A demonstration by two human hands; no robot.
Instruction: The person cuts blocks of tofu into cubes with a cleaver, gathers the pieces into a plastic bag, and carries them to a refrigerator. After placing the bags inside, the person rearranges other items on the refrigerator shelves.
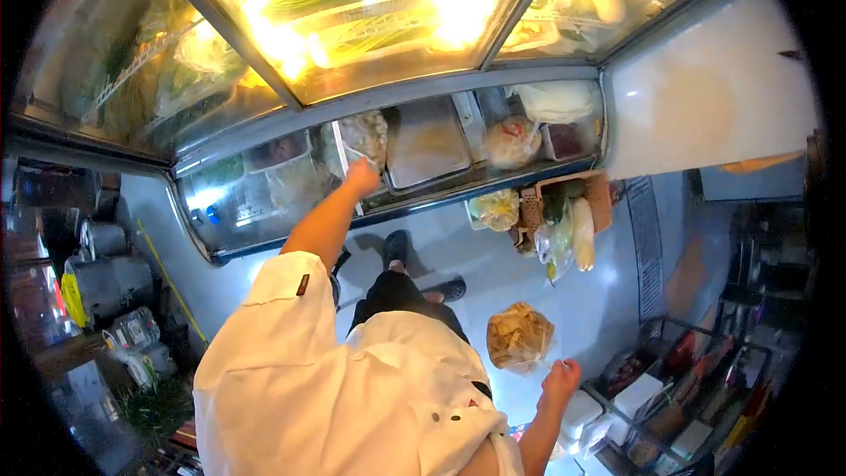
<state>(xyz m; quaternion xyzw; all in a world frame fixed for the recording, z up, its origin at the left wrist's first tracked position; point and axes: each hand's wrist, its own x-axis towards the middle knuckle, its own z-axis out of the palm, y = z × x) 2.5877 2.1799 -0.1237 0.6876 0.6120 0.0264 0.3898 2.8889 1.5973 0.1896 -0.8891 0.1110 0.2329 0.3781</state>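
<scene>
My left hand [361, 179] is closed at the front of the low glass-fronted case. It lies over a thin white upright edge, beside a plastic bag of pale pieces [363, 135]; what its fingers hold, if anything, is hidden. Just right of that bag lies a shallow metal tray [429, 148]. Out to my right side, my right hand [560, 379] grips the gathered neck of a clear plastic bag of brown food [520, 337]. This bag hangs above the floor.
Lit glass shelves with greens [352, 9] rise above the low case. On the floor before it stands a brown basket [589, 194] with vegetables, some in plastic. A dark rack [656, 388] with containers is at lower right; metal pots [110, 278] stand at left.
</scene>
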